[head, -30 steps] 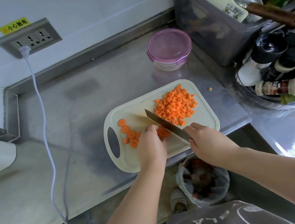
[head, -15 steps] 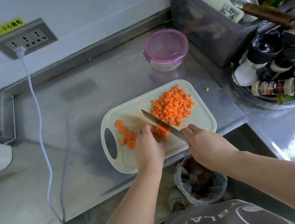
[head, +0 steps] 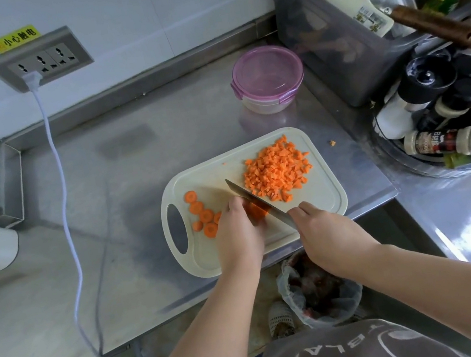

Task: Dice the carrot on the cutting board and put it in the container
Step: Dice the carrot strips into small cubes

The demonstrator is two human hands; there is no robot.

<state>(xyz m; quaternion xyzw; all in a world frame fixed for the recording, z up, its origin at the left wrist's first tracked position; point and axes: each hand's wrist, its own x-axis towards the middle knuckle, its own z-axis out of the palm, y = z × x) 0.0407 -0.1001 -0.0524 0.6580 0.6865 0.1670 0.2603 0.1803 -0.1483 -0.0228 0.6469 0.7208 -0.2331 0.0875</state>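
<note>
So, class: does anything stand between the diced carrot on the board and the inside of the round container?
Yes. The purple lid is on the container, covering its mouth, so the diced carrot cannot go in until it comes off. Nothing shows on the counter strip between cutting board and container.

Diced carrot [head: 277, 171] lies right of the slices [head: 201, 212] on the board [head: 320, 204], container [head: 267, 79] behind.
</note>
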